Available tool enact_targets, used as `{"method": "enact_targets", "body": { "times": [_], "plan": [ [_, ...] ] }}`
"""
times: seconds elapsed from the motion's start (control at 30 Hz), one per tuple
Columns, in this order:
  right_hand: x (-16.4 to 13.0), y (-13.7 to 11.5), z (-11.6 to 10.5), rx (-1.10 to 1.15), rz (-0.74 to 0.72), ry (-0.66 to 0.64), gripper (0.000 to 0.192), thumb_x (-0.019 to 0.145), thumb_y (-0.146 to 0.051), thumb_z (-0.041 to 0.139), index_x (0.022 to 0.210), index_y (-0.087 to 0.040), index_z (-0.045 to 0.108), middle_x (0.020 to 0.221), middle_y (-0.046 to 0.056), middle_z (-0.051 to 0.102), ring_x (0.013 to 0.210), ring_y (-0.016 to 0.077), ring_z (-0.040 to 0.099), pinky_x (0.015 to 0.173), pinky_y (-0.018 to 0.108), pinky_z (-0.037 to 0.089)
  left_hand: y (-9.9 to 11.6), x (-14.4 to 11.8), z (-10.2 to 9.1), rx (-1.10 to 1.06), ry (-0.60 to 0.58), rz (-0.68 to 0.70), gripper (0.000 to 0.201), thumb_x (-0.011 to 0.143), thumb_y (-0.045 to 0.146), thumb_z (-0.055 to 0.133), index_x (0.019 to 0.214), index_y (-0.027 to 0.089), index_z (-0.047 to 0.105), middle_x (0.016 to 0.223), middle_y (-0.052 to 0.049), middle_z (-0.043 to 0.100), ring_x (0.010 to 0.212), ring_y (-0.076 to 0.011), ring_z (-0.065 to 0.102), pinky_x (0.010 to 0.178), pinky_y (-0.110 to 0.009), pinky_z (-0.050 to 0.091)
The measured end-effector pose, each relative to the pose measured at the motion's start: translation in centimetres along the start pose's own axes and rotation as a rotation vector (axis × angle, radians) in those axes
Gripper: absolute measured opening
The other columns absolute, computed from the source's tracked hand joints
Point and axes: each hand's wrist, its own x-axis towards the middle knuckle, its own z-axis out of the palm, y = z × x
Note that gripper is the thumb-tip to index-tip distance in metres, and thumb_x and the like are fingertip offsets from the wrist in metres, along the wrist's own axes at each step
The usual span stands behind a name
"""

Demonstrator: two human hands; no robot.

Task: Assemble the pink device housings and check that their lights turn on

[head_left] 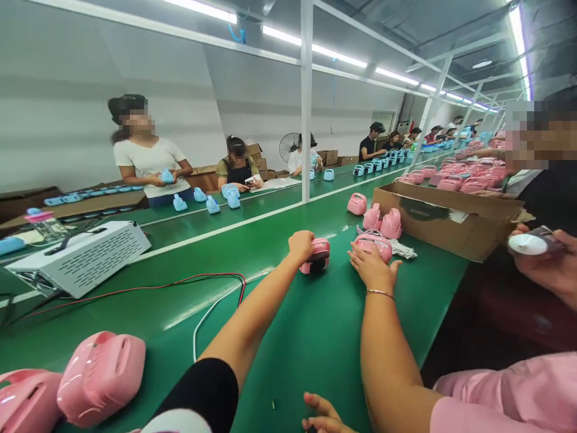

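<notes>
My left hand [301,245], at the end of a bare forearm with a black sleeve, is closed on the top of a pink, bag-shaped plastic case [319,251] with a dark opening, on the green table. At the bottom edge, partly cut off, is what looks like my right hand [325,415]. Its fingers curl around something small and dark that I cannot make out. A pink-sleeved arm with a bracelet comes in from the right, apparently a co-worker's. That hand [376,270] lies spread on another pink case [372,242]. More pink cases [390,224] stand behind it.
Two large-looking pink cases [101,379] lie front left. A silver power unit [81,257] trails a red cable [180,279]; a white cable [205,316] curves nearby. An open carton [444,225] stands right, beside a co-worker holding a round white-ended item [527,243]. Blue cases [213,205] line the far side.
</notes>
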Motion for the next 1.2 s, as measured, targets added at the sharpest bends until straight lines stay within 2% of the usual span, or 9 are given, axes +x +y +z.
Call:
{"method": "enact_targets", "body": {
  "times": [0.17,0.27,0.33,0.47,0.63,0.7,0.77,0.93,1.2],
  "plan": [
    [-2.8,0.4,0.8,0.032,0.032,0.033,0.041,0.076,-0.076,0.064,0.080,-0.036,0.074,0.097,-0.002,0.079,0.113,0.0321,0.067,0.100,0.054,0.046,-0.3,-0.8,0.1,-0.095,-0.082,0.051,0.033,0.096,0.036,0.063,0.123,0.016,0.063,0.126,-0.011,0.064,0.112,-0.0246,0.065,0.095,-0.047,0.057],
    [-11.0,1.8,3.4,0.048,0.129,0.029,0.042,0.092,-0.062,0.061,0.101,-0.022,0.074,0.111,0.006,0.076,0.102,0.0254,0.069,0.089,0.043,0.055,-1.2,-3.1,-1.6,-0.186,-0.082,0.131,0.051,0.092,0.032,0.070,0.137,0.014,0.056,0.140,-0.016,0.058,0.126,-0.0284,0.060,0.105,-0.048,0.052],
    [-17.6,3.0,4.9,0.041,0.268,0.001,0.027,0.076,-0.055,0.081,0.081,-0.028,0.077,0.084,0.005,0.078,0.075,0.0237,0.070,0.064,0.038,0.057,-1.6,-5.9,-3.6,-0.243,-0.074,0.167,0.063,0.086,0.026,0.076,0.142,0.011,0.053,0.141,-0.017,0.060,0.131,-0.0275,0.057,0.111,-0.040,0.047],
    [-25.8,4.0,5.9,0.047,0.537,-0.035,0.029,0.055,-0.048,0.095,0.065,-0.027,0.078,0.062,0.000,0.072,0.048,0.0128,0.058,0.046,0.027,0.049,-1.1,-14.5,-10.0,-0.330,-0.066,0.149,0.034,0.078,0.020,0.072,0.110,0.008,0.074,0.113,-0.004,0.076,0.116,-0.0243,0.067,0.102,-0.033,0.050],
    [-26.6,4.7,9.1,0.037,0.704,-0.152,0.030,0.052,-0.039,0.096,0.073,-0.026,0.079,0.068,-0.002,0.071,0.055,0.0099,0.058,0.051,0.024,0.050,-0.2,-29.5,-15.4,-0.516,0.481,0.029,0.033,0.081,0.020,0.054,0.108,0.011,0.070,0.111,0.008,0.072,0.107,-0.0101,0.069,0.091,-0.024,0.049],
    [-26.7,4.8,11.2,-0.036,0.680,-0.279,0.030,0.057,-0.037,0.093,0.082,-0.025,0.080,0.070,-0.002,0.070,0.053,0.0091,0.055,0.051,0.025,0.048,-1.2,-35.6,-13.6,-0.636,0.741,0.136,0.025,0.091,0.016,0.054,0.109,0.023,0.070,0.115,0.011,0.071,0.110,-0.0091,0.068,0.092,-0.023,0.051],
    [-27.1,5.1,13.0,-0.124,0.633,-0.399,0.030,0.060,-0.038,0.090,0.084,-0.022,0.080,0.067,-0.001,0.069,0.053,0.0094,0.054,0.052,0.026,0.047,-3.2,-40.3,-9.8,-0.692,0.838,0.016,0.027,0.093,0.024,0.060,0.120,0.020,0.065,0.126,0.002,0.070,0.124,-0.0172,0.063,0.106,-0.030,0.050],
    [-27.4,7.1,15.7,-0.236,0.594,-0.471,0.031,0.054,-0.037,0.091,0.074,-0.016,0.081,0.054,0.000,0.066,0.048,0.0105,0.054,0.050,0.026,0.045,-8.2,-44.2,-1.2,-0.580,0.645,-0.352,0.077,0.073,0.012,0.073,0.145,0.022,0.047,0.152,-0.011,0.052,0.144,-0.0324,0.046,0.122,-0.049,0.035],
    [-30.4,5.9,13.4,-0.313,0.648,-0.417,0.026,0.053,-0.037,0.092,0.070,-0.021,0.082,0.062,0.003,0.075,0.051,0.0149,0.064,0.056,0.029,0.054,-6.0,-49.2,1.4,-0.561,0.604,-0.379,0.082,0.064,0.045,0.092,0.138,0.036,0.059,0.143,-0.010,0.056,0.129,-0.0351,0.058,0.099,-0.043,0.055]
  ]
}}
